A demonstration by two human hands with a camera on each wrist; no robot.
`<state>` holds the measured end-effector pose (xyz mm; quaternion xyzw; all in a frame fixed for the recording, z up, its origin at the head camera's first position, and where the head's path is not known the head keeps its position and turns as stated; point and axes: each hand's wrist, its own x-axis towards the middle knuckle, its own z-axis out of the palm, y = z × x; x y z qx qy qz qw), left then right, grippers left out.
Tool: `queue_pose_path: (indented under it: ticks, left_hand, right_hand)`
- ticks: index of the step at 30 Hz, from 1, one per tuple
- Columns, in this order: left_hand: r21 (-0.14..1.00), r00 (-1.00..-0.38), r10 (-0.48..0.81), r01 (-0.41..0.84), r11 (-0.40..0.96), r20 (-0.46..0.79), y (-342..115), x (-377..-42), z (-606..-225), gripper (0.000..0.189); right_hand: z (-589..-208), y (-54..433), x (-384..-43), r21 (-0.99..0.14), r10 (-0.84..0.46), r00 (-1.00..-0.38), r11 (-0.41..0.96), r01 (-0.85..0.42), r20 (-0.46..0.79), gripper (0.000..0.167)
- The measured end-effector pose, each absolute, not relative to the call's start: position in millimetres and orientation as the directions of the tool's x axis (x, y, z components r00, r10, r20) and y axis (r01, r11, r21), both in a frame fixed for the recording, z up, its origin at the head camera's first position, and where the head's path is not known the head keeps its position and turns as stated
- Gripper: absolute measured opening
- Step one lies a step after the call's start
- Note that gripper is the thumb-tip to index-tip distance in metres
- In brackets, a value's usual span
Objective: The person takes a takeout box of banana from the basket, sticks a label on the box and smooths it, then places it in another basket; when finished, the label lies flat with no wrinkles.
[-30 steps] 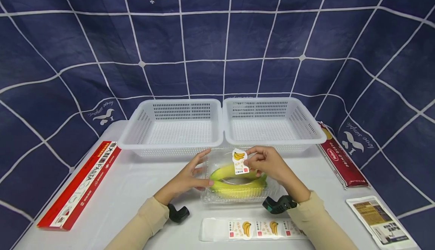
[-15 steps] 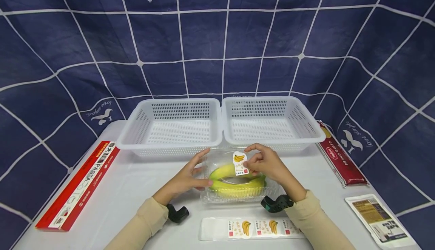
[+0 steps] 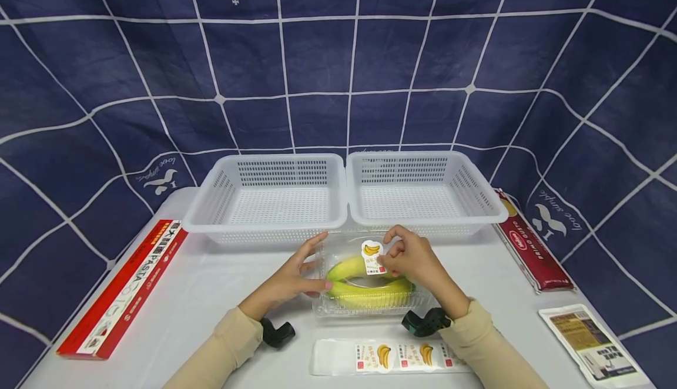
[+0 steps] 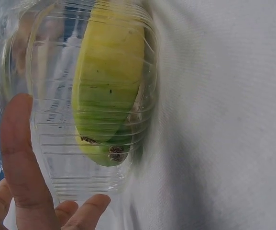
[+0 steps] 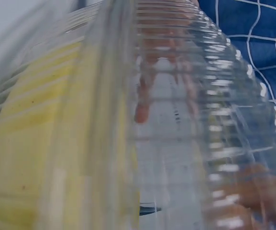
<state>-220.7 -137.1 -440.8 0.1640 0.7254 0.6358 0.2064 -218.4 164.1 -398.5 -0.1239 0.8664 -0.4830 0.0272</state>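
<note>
In the head view, a clear plastic clamshell box [image 3: 346, 243] holds yellow-green bananas [image 3: 370, 298]. A white banana sticker [image 3: 373, 257] lies against the lid's top. My right hand [image 3: 414, 258] pinches the sticker's right edge with thumb and index finger. My left hand [image 3: 296, 274] steadies the box from the left, fingers spread, thumb at the near side. The left wrist view shows the left fingers [image 4: 20, 158] along the ribbed wall, with banana ends [image 4: 102, 148] inside. Through the plastic in the right wrist view, the right hand [image 5: 252, 196] appears blurred.
A strip of banana stickers [image 3: 391, 356] lies in front of the box. Two white baskets [image 3: 264, 224] [image 3: 428, 221] stand behind it. A red pasta box [image 3: 124, 289] is at the left; a red packet [image 3: 531, 245] and a white-edged pouch [image 3: 592, 345] lie at the right.
The sticker has moved slightly down toward the person and lies flatter on the lid. My right hand has shifted a little with it. The left hand stays in place.
</note>
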Motion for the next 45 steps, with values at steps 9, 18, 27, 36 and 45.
queue_pose_path:
  ticks: [9, 18, 27, 36, 45]
  left_hand:
    - [0.989, -0.865, 0.491, -0.031, 0.143, -0.098, -134.0, -219.4, -440.3, 0.107]
    - [0.99, -0.867, 0.49, -0.026, 0.138, -0.091, -134.2, -219.2, -439.2, 0.109]
    - [0.99, -0.866, 0.493, -0.021, 0.139, -0.088, -134.2, -218.8, -438.8, 0.109]
    - [0.99, -0.867, 0.488, -0.031, 0.139, -0.096, -133.7, -217.6, -436.6, 0.109]
    - [0.991, -0.881, 0.463, -0.047, 0.129, -0.102, -131.2, -215.4, -438.3, 0.101]
  right_hand:
    - [-399.2, 164.7, -216.5, -0.816, -0.231, -0.968, 0.538, -0.213, 0.101, 0.032]
    - [-399.1, 166.9, -217.0, -0.804, -0.296, -0.944, 0.52, -0.289, 0.148, 0.025]
    - [-398.2, 165.9, -217.3, -0.727, -0.347, -0.924, 0.592, -0.347, 0.158, 0.037]
    - [-397.4, 165.5, -216.2, -0.705, -0.37, -0.915, 0.605, -0.369, 0.161, 0.071]
    - [-391.9, 181.3, -218.4, -0.859, -0.465, -0.872, 0.372, -0.351, 0.154, 0.064]
